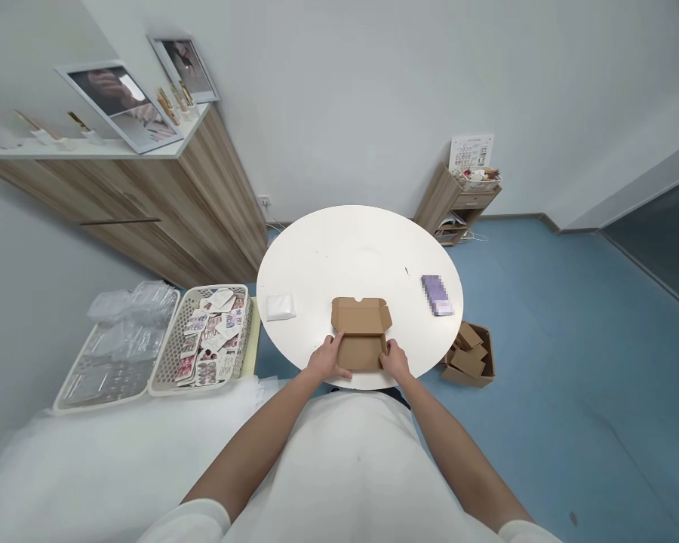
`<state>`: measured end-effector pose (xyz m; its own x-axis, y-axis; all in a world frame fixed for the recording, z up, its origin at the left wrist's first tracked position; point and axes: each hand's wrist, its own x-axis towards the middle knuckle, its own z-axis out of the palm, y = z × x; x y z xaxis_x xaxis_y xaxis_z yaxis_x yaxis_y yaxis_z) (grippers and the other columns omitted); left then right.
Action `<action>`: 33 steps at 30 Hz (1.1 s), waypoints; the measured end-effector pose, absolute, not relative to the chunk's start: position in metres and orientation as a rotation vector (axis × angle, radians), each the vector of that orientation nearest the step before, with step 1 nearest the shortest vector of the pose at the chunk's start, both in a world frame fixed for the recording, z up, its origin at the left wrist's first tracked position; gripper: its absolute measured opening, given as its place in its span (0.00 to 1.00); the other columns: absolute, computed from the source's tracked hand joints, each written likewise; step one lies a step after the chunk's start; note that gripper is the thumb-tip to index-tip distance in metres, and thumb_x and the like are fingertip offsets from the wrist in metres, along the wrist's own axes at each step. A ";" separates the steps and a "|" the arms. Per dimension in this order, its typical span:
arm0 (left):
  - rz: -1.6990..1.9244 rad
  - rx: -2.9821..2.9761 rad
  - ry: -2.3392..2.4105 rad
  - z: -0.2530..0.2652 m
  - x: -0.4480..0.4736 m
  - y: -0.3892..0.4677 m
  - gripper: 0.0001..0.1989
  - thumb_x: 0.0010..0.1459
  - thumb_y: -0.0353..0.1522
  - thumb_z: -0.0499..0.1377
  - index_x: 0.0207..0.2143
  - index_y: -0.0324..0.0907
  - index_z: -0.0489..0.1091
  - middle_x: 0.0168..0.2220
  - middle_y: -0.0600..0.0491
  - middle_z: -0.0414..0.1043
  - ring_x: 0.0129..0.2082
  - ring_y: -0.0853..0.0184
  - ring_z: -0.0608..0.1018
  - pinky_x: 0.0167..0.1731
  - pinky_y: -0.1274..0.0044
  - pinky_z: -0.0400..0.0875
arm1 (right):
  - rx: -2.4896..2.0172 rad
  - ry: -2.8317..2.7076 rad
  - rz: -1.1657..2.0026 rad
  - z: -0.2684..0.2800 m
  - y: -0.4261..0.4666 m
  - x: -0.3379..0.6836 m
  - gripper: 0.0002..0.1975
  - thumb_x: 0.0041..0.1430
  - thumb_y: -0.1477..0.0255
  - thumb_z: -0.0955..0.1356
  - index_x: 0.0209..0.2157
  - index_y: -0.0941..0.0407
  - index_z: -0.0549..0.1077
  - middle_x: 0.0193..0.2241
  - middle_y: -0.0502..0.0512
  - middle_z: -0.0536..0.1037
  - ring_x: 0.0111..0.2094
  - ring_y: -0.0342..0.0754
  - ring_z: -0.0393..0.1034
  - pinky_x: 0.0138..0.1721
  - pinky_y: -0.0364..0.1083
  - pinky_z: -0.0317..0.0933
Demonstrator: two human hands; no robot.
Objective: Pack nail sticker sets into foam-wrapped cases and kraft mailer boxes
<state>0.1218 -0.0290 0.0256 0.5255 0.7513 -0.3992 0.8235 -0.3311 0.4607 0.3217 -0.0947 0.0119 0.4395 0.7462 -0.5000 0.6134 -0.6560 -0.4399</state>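
Note:
An open brown cardboard box (361, 353) lies near the front edge of the round white table (362, 249), its lid flap folded back away from me. My left hand (327, 359) grips the box's left wall, thumb along the side. At the right wall, my right hand (394, 359) holds the corner with the fingers closed on it. The inside of the box shows only bare cardboard. Left of it on the table is a white packet (281, 307). Over on the right side lies a purple item (437, 295), blurred out in part.
Beside the table on the left stand a white basket (161, 377) of printed packets and another basket (62, 403) of clear plastic packaging. A carton (486, 373) of cardboard pieces sits on the floor at right. Behind are a small wooden cabinet (433, 200) and a wooden sideboard (215, 204).

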 end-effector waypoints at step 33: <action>0.355 1.469 1.385 0.012 0.125 -0.069 0.34 0.52 0.44 0.51 0.57 0.40 0.45 0.52 0.43 0.58 0.42 0.64 0.70 0.36 0.74 0.66 | -2.345 -1.255 1.156 0.039 -0.121 0.328 0.29 0.54 0.63 0.59 0.57 0.55 0.48 0.47 0.59 0.66 0.45 0.51 0.63 0.40 0.46 0.56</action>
